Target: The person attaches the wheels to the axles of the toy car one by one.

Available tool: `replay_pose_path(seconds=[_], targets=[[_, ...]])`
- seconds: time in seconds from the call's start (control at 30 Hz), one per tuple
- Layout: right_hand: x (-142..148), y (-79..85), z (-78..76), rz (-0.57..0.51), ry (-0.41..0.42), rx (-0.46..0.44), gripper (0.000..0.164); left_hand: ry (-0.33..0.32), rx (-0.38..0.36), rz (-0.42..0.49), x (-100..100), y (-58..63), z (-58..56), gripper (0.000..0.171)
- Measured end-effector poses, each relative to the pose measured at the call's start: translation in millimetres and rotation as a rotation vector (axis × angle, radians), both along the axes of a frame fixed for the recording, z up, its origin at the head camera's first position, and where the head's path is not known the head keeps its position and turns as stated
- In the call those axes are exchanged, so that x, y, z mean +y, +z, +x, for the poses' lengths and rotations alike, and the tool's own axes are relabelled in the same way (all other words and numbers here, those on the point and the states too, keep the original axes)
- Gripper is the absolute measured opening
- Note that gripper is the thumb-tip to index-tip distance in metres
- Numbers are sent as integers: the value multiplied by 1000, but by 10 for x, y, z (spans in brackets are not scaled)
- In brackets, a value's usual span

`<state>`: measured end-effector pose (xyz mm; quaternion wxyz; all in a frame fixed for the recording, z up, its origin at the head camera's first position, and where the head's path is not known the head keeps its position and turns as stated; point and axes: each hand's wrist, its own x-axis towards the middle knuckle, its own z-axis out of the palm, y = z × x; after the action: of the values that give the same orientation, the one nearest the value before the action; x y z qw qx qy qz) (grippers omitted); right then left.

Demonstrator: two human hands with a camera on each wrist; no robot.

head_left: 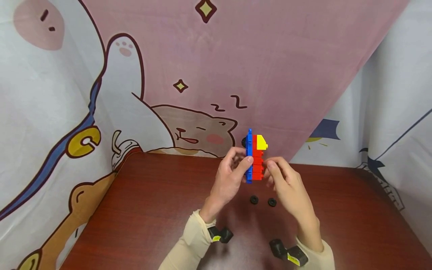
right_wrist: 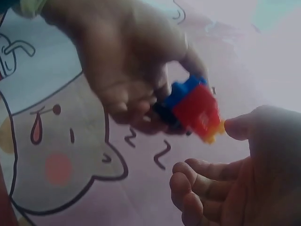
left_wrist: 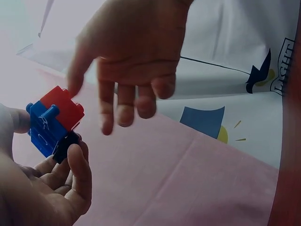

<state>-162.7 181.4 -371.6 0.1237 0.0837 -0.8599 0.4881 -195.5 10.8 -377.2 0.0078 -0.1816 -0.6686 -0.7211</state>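
My left hand (head_left: 225, 183) grips a toy-block build upright above the table, its thumb on the long blue base (head_left: 249, 144). Red blocks (head_left: 258, 170) run along the base's right side, and a yellow sloped block (head_left: 261, 142) sits near the top. A black wheel (head_left: 244, 142) shows on the base's left side; in the left wrist view a dark wheel-like part (left_wrist: 66, 147) lies by the left fingers. To the right, my right hand (head_left: 291, 187) is close beside the red blocks with loosely bent fingers, holding nothing; whether its thumb touches them I cannot tell.
Two loose black wheels, one to the left (head_left: 254, 200) and another wheel (head_left: 272, 202) to its right, lie on the dark red-brown table (head_left: 152, 210) below the hands. Printed cloth (head_left: 287, 75) hangs behind the table and at its sides.
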Motion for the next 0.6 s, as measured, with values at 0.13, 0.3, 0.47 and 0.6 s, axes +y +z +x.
replay_pose_path(seconds=[0.13, 0.3, 0.47, 0.6], targets=[[88, -80, -58, 71, -36, -64, 33, -13, 1, -2, 2, -7, 9, 31], [218, -279, -109, 245, -65, -213, 44, -8, -1, 11, 1, -26, 18, 30], [430, -566, -223, 287, -10, -320, 44, -10, 26, 22, 1, -9, 21, 29], [636, -748, -340, 298, 12, -355, 44, -16, 48, 30, 8, 15, 16, 28]])
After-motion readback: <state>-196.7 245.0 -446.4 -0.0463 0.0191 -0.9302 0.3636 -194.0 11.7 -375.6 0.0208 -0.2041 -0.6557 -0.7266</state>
